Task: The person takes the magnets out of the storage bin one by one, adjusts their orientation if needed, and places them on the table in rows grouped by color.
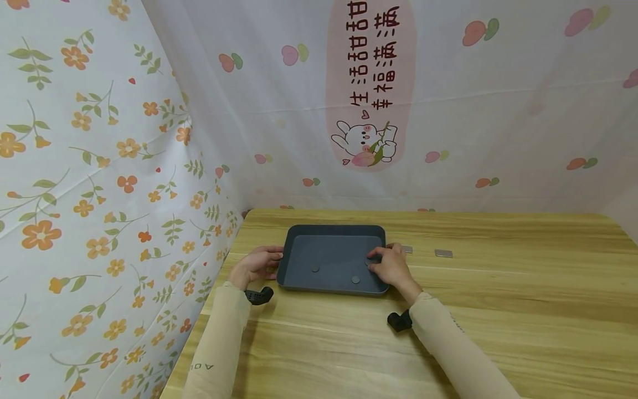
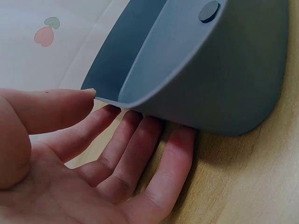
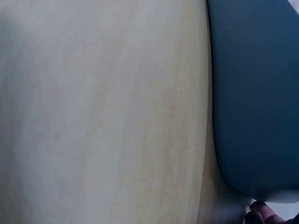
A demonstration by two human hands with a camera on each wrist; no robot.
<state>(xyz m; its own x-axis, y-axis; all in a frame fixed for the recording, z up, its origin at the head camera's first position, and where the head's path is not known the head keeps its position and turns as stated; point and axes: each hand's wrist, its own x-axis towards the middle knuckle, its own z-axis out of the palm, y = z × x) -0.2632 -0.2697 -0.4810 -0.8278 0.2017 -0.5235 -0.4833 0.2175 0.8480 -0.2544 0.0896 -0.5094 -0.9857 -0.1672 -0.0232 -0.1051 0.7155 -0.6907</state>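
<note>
A shallow dark grey baking tray sits on the wooden table. My left hand grips its left side. In the left wrist view the thumb meets the rim of the tray while the bent fingers press the outer wall from below. My right hand reaches over the right wall, its thumb and index finger pinching a small grey disc low inside the tray. Two more grey discs lie flat on the tray floor, one nearer the middle and the other towards the front right.
Right of the tray lie two small silvery rectangular plates, one close behind my right hand and the other farther right. The wood-grain table extends to the right. Printed cloth hangs behind and at the left.
</note>
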